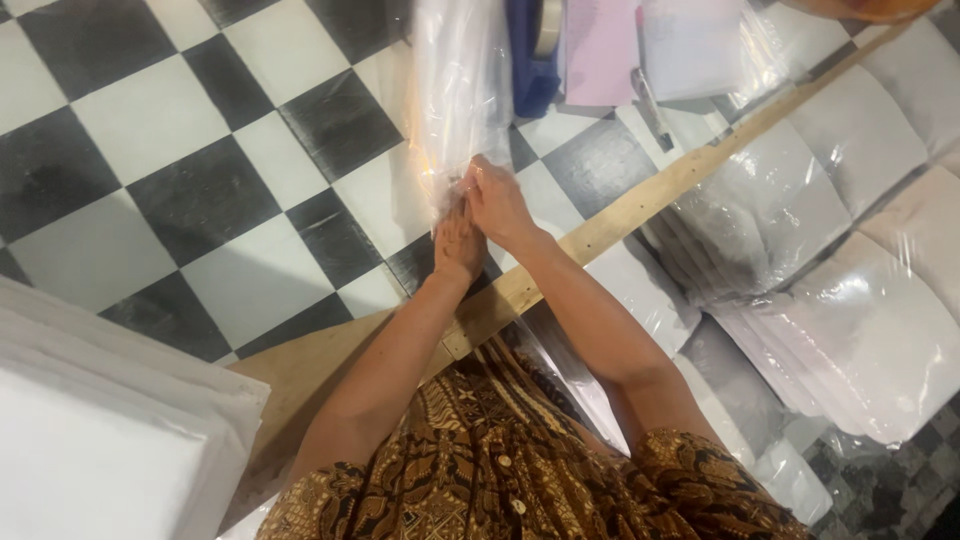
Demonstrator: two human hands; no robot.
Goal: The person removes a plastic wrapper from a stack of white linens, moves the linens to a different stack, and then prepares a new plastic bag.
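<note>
A clear plastic bag [455,100] is held at its near end by both hands, close together over the black-and-white checkered floor [200,190]. The left hand [458,240] is closed with its grip pinched on the bag's lower edge, and the right hand [495,200] is folded over the same edge just beside it, touching the left; both grips are clamped on the plastic. The bag stretches away from the hands toward the far side, its far end lost near a blue tape dispenser [533,50] and a pale pink sheet [600,50].

A wooden strip [640,205] runs diagonally from the near centre toward the far right, passing under the wrists. To the right of it, stacks of white pads wrapped in clear film [850,300] are laid in rows. At the near left, a pile of white sheets [100,440] is seen.

The step in hand appears to be the gathering or opening of the bag's mouth. The next move would seem to call for the two edges being parted evenly, without the thin film being torn or allowed to slip.
</note>
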